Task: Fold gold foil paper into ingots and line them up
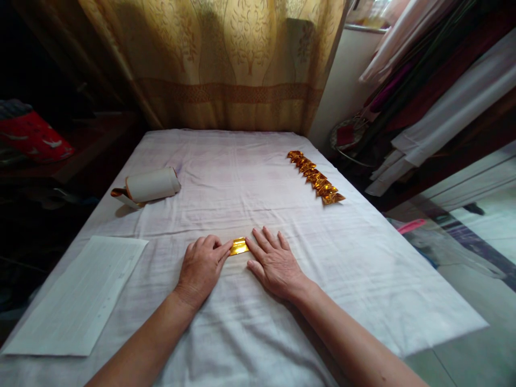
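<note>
A small folded piece of gold foil paper [239, 246] lies on the white cloth-covered table [242, 177], between my two hands. My left hand [201, 266] rests beside it with its fingers curled and the fingertips pressing on the left end of the gold piece. Flat on the cloth, fingers stretched out, lies my right hand [274, 263], its index finger touching the right end of the piece. Neither hand lifts the paper.
A row of several folded gold pieces [316, 177] lies at the far right of the table. A white roll with gold foil [149, 185] sits far left, and a stack of white sheets [80, 295] lies near left. A gold curtain [226, 59] hangs behind; clothes hang at right.
</note>
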